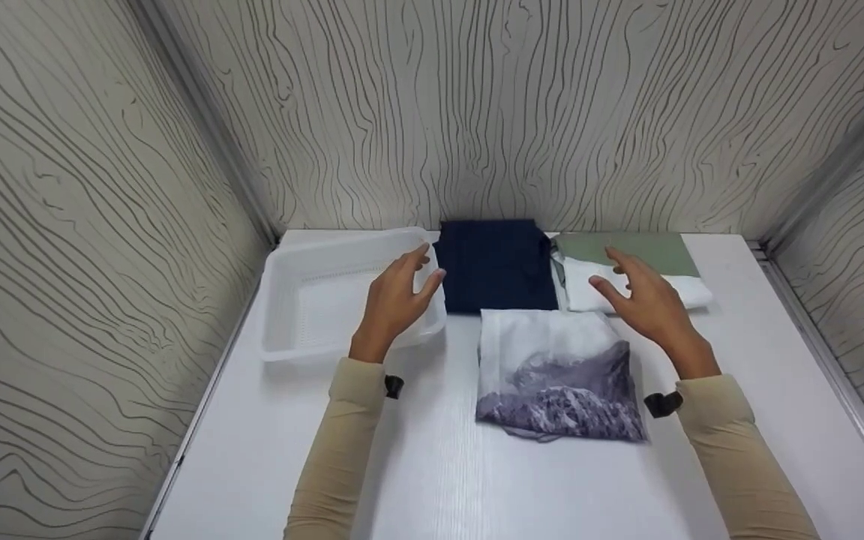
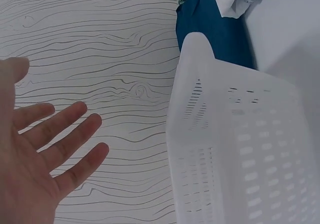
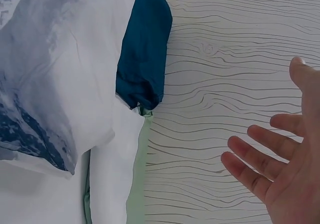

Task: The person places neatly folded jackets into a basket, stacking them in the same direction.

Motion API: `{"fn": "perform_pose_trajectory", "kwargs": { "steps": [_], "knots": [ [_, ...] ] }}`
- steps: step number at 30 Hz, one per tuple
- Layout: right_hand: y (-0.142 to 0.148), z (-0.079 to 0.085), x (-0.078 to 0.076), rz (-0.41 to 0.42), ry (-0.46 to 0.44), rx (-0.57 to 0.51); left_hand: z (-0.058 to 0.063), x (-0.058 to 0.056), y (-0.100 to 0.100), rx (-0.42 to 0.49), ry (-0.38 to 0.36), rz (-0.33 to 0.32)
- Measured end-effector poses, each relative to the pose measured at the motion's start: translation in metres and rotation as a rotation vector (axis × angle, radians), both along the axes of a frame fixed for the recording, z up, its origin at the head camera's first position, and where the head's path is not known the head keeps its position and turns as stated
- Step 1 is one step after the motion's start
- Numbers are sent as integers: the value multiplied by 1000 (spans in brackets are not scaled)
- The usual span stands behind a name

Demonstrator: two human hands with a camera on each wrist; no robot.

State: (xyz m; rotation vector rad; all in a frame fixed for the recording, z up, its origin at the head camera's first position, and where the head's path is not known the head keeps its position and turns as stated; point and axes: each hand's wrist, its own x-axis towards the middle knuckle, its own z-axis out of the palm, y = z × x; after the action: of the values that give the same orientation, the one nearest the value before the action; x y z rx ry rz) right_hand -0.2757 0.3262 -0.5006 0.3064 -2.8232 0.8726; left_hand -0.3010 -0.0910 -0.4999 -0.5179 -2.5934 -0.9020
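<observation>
My left hand (image 1: 394, 296) hovers over the right part of a white plastic basket (image 1: 280, 300), its fingers spread and holding nothing. In the left wrist view the same hand (image 2: 45, 154) shows relaxed fingers, apart from the basket's rim (image 2: 197, 49). My right hand (image 1: 649, 304) is held above a folded green-and-white cloth (image 1: 642, 251), with loose fingers and nothing in them. Between the hands lies a folded dark navy cloth (image 1: 498, 266). Nearer to me is a folded white garment with a grey mountain print (image 1: 563, 382).
All of these rest on a white table (image 1: 432, 480). Wood-patterned panels (image 1: 477, 112) rise behind the table and on both sides. Metal strips run along the table's left and right edges. A small black band piece (image 1: 663, 405) sits at the right wrist.
</observation>
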Motion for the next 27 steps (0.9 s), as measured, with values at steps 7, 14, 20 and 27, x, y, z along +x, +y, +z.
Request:
{"fn": "perform_pose_trajectory", "kwargs": {
  "steps": [7,14,20,27],
  "knots": [
    [-3,-7,11,8,5,-28,-10,13,9,35,-18,-15],
    [0,-17,19,4,0,-63,-24,23,17,79,-70,-35],
    [2,-27,25,9,-19,-93,-34,33,24,103,-115,-55],
    [2,-36,32,-4,-21,-107,-44,40,37,141,-176,-88]
  ]
}}
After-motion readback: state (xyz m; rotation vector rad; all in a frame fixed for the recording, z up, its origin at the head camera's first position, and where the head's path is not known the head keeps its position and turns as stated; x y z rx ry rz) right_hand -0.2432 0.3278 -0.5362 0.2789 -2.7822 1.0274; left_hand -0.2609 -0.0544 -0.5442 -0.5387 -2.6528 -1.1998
